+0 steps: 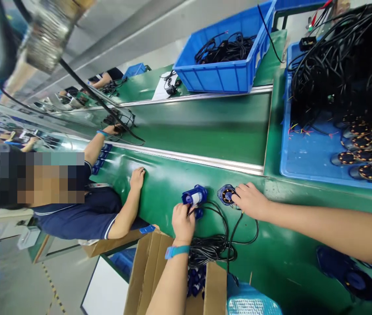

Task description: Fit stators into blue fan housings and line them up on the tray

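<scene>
Both hands work just beyond the cable coil [209,251] on the green worktop [287,245]: the left hand [182,224] has thumb and fingers drawn together, apparently on a black cable [224,217] beside a blue housing [195,195], while the right hand [252,202], fingers nearly closed, grips the edge of a round motor [227,195], its copper ring facing up, probably to keep it steady. On the near side of the coil, a cardboard box [217,284] has its flaps spread, presumably so that the blue pieces [196,280] inside are easy to reach; a blue bag [254,302] sits next to it. The coil itself lies in loose loops, which likely leaves slack for handling. Beyond the coil to the left, a co-worker's hand [137,178] rests on the worktop. Well to the coil's right and farther off, a blue tray [314,153] keeps heaped cables [333,65] and grouped motors [366,151] together, perhaps for easy picking. Farthest from the coil, a blue bin [219,78] corrals more cords [227,49].
</scene>
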{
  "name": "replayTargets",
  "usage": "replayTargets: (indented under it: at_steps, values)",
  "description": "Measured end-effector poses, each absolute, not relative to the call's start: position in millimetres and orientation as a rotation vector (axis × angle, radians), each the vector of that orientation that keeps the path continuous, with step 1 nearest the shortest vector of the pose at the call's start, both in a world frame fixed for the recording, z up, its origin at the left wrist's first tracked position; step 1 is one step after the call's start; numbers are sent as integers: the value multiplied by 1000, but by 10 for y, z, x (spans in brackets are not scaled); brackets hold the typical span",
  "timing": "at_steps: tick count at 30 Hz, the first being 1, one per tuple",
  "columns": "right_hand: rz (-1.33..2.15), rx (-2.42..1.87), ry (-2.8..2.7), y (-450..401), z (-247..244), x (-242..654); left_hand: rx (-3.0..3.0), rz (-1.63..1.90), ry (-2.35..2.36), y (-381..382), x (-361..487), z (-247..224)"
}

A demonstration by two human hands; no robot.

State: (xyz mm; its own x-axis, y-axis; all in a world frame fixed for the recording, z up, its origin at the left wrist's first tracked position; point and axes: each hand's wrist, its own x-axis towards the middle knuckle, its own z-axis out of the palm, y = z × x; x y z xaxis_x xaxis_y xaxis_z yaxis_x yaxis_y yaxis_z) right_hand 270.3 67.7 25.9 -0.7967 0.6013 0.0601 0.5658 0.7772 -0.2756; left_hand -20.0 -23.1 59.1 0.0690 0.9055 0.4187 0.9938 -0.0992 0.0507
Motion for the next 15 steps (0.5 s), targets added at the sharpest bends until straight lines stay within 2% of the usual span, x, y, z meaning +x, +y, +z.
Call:
replayTargets:
  at_steps: [3, 7, 12, 15]
  values:
    - [324, -913, -2828, 698, 242, 2729, -1844, -614, -1972, -872, -339, 1010]
    - [310, -914, -2842, 771, 270, 2750, -1527, -716, -1969, -1799, -398, 1855]
    - [294, -939, -2878, 748, 378, 2850, -1346, -783, -1879, -2829, -104, 3025]
    - [250, -935, -2805, 671, 424, 2914, -1297, -779, -1830, -3372, 167, 3536]
